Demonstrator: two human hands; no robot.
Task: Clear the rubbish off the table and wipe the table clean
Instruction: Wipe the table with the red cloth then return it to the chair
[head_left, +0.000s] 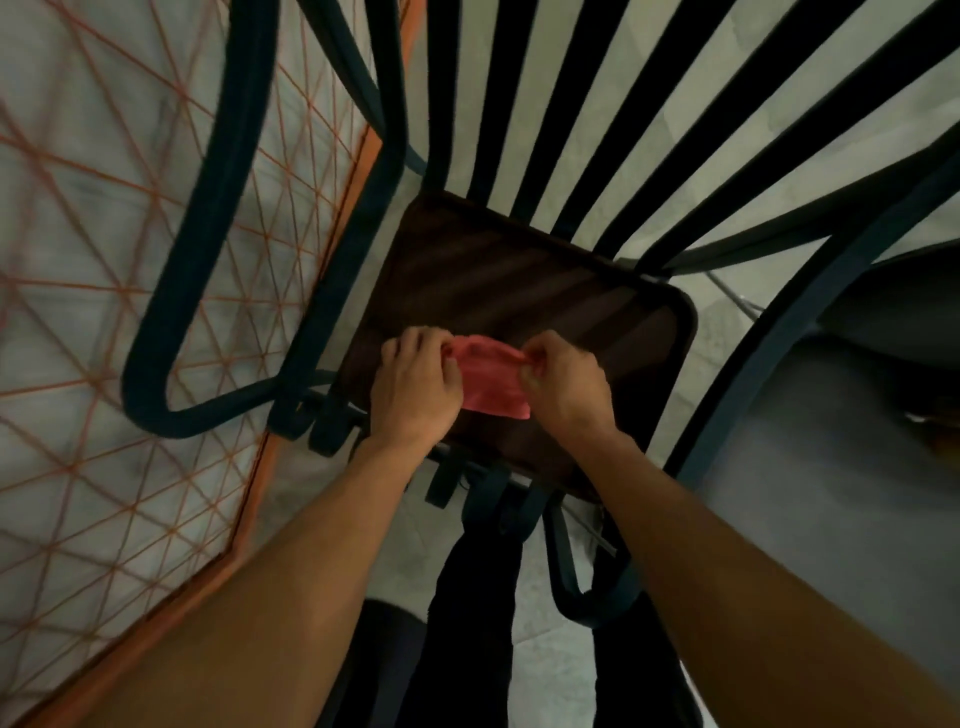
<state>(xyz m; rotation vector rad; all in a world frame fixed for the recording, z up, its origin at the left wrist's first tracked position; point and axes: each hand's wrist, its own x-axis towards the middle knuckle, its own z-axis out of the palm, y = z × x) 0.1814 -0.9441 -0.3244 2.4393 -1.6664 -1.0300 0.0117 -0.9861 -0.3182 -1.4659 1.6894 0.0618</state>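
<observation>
Both hands work over a dark chair seat (524, 291) near the middle of the view. The left hand (415, 384) and the right hand (563, 387) hold a red cloth (491, 382) stretched between them, just above the seat. The left hand's fingers (426, 340) are curled together and clamped on the cloth's upper left edge at about 10 o'clock from the cloth's middle. The right hand's fingers (537, 358) pinch its upper right corner at about 2 o'clock. The cloth hangs slack below the two grips, its lower edge reaching toward 5 o'clock, and part of it is hidden behind the left hand.

The chair back (519, 104), with dark vertical slats, rises from the seat toward 12 o'clock. A curved dark armrest (208, 208) loops at 9 to 10 o'clock from the hands. Another dark rail (753, 374) runs at 3 o'clock.

The desk (78, 260), a pale surface crossed by thin orange lines with an orange rim, fills the left side from 8 to 11 o'clock, well apart from the cloth. Pale floor (535, 613) shows at 6 o'clock between the forearms, beside dark trousers (467, 623). A grey surface (831, 519) lies at 4 o'clock; the blur hides what it is.
</observation>
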